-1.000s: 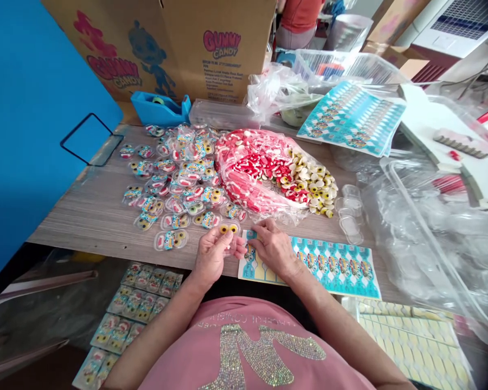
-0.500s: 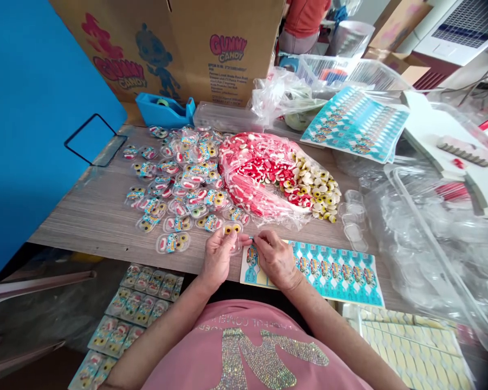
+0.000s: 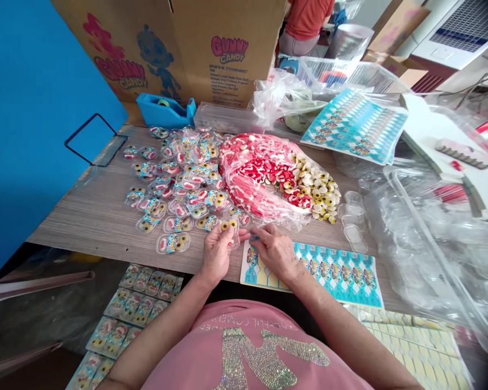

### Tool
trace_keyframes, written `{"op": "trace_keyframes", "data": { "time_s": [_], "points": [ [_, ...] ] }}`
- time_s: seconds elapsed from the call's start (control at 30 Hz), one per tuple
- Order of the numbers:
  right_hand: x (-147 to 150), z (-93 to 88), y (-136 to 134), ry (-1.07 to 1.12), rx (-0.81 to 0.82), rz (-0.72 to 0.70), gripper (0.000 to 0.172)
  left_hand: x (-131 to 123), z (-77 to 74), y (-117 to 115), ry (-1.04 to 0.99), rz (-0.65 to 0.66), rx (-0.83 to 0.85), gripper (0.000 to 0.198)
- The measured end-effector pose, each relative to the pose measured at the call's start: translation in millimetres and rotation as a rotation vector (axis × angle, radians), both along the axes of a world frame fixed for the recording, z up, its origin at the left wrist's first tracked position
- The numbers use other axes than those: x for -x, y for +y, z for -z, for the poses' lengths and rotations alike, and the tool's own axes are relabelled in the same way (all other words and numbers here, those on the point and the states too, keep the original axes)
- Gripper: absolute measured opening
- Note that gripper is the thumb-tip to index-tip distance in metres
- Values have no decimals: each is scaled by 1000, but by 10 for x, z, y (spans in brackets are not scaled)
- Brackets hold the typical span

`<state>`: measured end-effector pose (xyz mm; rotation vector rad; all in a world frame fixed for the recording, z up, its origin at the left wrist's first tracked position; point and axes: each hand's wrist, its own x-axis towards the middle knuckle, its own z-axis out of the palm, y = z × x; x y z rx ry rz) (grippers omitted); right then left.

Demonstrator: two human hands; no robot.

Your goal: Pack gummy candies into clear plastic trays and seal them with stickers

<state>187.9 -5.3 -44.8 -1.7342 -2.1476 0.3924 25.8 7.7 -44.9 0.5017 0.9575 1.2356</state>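
My left hand [image 3: 216, 254] is closed around a small clear plastic candy pack [image 3: 230, 225], with yellow eye gummies showing at its top. Beside it, my right hand [image 3: 278, 254] reaches over a blue sticker sheet [image 3: 339, 273], fingers pinched at the top end of its leftmost sticker [image 3: 251, 257]. Whether that sticker is lifted there, I cannot tell. Bare yellow backing [image 3: 268, 275] shows partly under the right hand. Beyond my hands lies an open plastic bag [image 3: 248, 189] of red-and-white gummies and eye gummies [image 3: 319, 187].
Labelled candy packs [image 3: 195, 176] are heaped at left. Empty clear shells [image 3: 354, 238] and a large plastic bag [image 3: 415, 244] lie at right. Behind are a blue tape dispenser [image 3: 165, 111], a cardboard box [image 3: 195, 70] and more sticker sheets [image 3: 355, 127]. A person [image 3: 307, 21] is in the background.
My right hand has shifted slightly, its fingers stretching further towards the top left of the sticker sheet. The left hand has drawn a little to the left with the candy pack.
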Motion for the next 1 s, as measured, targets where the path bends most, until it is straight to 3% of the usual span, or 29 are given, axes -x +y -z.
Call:
{"op": "trace_keyframes", "data": {
  "time_s": [0.13,0.3,0.57,0.8,1.0],
  "points": [
    [37,-4,78,62,21,37,14,13,0,-3,-30,-11,4,31],
    [49,99,20,180,-86,38,16,28,-44,-9,-54,-20,17,30],
    [48,212,-62,78,-272,-62,25,-37,-31,4,-59,10,21,34],
    [19,172,3,207,-140,59,19,-58,-18,25,-48,2,33,35],
    [46,97,76,105,-64,9,20,-68,-11,37,-44,-13,30,35]
  ]
}}
